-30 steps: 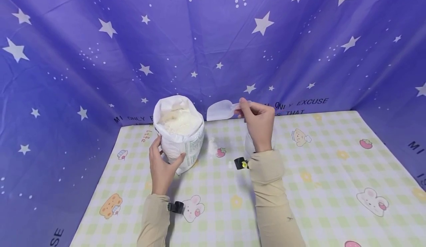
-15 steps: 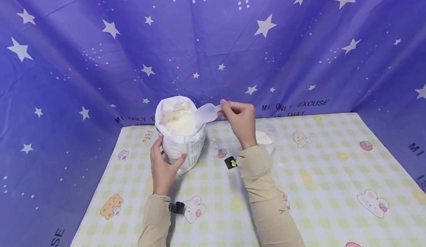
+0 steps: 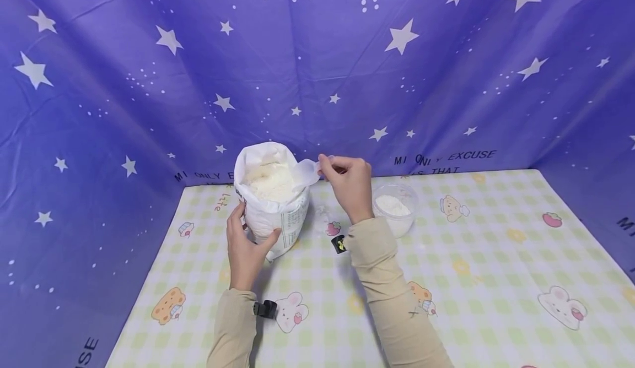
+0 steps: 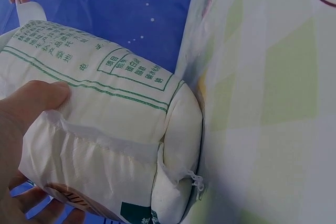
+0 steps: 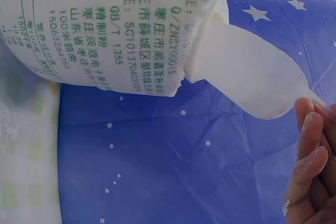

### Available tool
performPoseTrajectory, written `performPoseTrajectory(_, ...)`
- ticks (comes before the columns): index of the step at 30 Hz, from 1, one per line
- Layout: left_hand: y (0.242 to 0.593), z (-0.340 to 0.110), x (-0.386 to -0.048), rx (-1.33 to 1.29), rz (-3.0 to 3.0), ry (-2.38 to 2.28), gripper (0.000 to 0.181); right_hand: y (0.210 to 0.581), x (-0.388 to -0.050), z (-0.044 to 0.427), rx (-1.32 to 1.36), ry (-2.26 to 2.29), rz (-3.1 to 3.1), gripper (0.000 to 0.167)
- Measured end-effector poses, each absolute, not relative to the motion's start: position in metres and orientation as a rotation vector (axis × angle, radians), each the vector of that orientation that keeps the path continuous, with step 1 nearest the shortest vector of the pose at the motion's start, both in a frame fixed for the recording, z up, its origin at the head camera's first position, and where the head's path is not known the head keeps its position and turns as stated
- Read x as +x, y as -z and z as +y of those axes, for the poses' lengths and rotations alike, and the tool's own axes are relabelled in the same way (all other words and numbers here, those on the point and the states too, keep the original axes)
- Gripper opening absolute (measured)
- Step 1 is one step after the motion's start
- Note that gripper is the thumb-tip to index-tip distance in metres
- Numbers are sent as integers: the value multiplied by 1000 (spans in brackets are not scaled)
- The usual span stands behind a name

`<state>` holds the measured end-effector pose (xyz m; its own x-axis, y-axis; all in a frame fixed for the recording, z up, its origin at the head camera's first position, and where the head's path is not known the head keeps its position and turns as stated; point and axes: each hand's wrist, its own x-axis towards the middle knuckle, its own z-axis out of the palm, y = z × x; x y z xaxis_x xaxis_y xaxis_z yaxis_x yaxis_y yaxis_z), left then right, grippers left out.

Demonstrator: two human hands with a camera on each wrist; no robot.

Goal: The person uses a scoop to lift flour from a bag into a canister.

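Note:
A white flour bag (image 3: 285,227) with green print stands upright on the table, its mouth wide and pale flour (image 3: 270,183) inside. My left hand (image 3: 246,252) grips the bag's near left side, thumb across the front and fingers round the other side. With thumb and fingers, my right hand (image 3: 350,189) pinches the thin handle of a translucent white plastic scoop (image 3: 306,172). The scoop (image 5: 257,72) lies over the bag's right rim, and its front edge is hidden inside the mouth in the right wrist view. Some white powder clings to the right fingers (image 5: 310,166).
Right of the right hand, a clear round tub (image 3: 413,197) holds white flour. A little spilled powder (image 3: 321,214) lies between bag and tub. A checked cloth (image 3: 486,280) covers the table, and a blue starry curtain (image 3: 317,70) hangs close behind.
My right hand has moved left with the scoop, from beside the bag to its right rim. The tub has come into view behind that hand. The left hand keeps its grip on the bag.

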<state>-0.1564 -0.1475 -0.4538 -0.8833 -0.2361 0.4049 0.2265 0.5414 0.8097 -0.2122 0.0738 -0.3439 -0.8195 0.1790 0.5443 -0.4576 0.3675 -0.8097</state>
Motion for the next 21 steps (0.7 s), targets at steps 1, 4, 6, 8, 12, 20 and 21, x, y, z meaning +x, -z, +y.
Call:
performPoseTrajectory(1, 454, -147, -156, 8, -2308, 1311, 93, 344, -212, 73, 239, -1471, -2084, 30)
performPoseTrajectory(4, 454, -148, -156, 10, -2308, 1311, 93, 346, -213, 69, 231, -1440, -2111, 30)
performPoseTrajectory(6, 454, -148, -156, 11, -2308, 1311, 93, 347, -214, 66, 229, -1426, -2125, 29)
performPoseTrajectory(8, 454, -147, -156, 10, -2309, 1310, 93, 348, -215, 63, 228, -1421, -2134, 29)
performPoseTrajectory(12, 453, -147, -157, 8, -2311, 1306, 92, 354, -219, 56, 233, -1438, -2145, 30)
performPoseTrajectory(20, 453, -146, -156, 3, -2307, 1287, 93, 367, -230, 43, 272, -1443, -2228, 30)
performPoseTrajectory(21, 453, -146, -156, 5, -2308, 1286, 93, 368, -231, 41, 274, -1444, -2238, 29)
